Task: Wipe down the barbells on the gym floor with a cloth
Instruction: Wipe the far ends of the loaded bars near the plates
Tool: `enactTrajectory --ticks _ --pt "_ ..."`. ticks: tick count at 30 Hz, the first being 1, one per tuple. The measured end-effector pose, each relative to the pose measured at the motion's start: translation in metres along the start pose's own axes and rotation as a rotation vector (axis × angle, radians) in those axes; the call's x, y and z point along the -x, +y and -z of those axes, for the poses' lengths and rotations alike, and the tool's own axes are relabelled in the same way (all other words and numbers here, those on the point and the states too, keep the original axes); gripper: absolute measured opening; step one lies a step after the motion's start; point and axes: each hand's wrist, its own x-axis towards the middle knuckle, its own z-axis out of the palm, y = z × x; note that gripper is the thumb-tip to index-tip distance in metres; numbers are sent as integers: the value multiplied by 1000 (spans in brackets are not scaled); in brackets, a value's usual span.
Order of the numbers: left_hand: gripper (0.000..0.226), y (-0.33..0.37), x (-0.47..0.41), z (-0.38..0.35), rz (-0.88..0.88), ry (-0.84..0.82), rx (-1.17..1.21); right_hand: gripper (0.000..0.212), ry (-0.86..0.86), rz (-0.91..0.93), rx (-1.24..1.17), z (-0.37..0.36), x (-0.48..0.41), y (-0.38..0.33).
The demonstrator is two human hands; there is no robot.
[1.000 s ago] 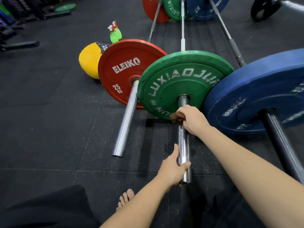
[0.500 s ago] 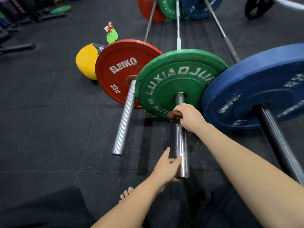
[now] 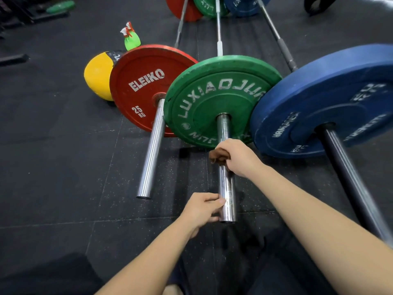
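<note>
Three barbells lie side by side on the black floor. The middle one carries a green plate [image 3: 214, 96], and its chrome sleeve [image 3: 227, 188] points toward me. My right hand [image 3: 239, 159] grips a brown cloth [image 3: 218, 157] wrapped round this sleeve, a short way out from the plate. My left hand [image 3: 202, 209] sits at the left side of the sleeve's end, its curled fingertips touching the metal without wrapping it. The left bar has a red plate [image 3: 140, 86] and a bare sleeve [image 3: 152, 158]. The right bar has a blue plate [image 3: 331, 99] and a dark sleeve [image 3: 348, 179].
A yellow ball [image 3: 97, 78] lies behind the red plate, with a small green bag [image 3: 131, 40] beyond it. The bars' far plates [image 3: 210, 7] sit at the top edge. Dark equipment lines the far left. My dark-clothed knee [image 3: 42, 275] is at bottom left.
My right hand has slid the cloth along the sleeve toward me, away from the green plate. My left hand has let go of the sleeve's end and now only touches its left side.
</note>
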Motion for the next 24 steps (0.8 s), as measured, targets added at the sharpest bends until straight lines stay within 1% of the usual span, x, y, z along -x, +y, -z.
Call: enactTrajectory --ticks 2,5,7,10,13,15,17,19,21,24 --pt "9 3 0 0 9 -10 10 41 7 -18 -20 4 -1 -4" --pt "7 4 -2 4 23 -31 26 42 4 -24 -40 7 10 -10" --pt "13 6 0 5 31 -33 31 41 2 -3 -49 2 25 -10" --pt "34 6 -1 6 48 -13 -6 45 -15 65 -122 -13 57 -3" --pt "34 8 -1 7 59 -43 -33 48 -16 112 -168 -21 84 -2" --pt "34 8 0 8 67 -54 -41 50 -21 112 -188 -19 82 -1" --pt "40 9 3 8 68 -52 -42 50 -23 96 -186 -14 69 -1" --pt "46 10 4 8 65 -34 -44 45 34 33 -182 -9 54 0" --pt "47 11 4 8 62 -26 -60 43 96 -17 -195 -9 47 2" --pt "46 13 4 7 66 -17 -95 43 108 56 -169 -11 54 -1"
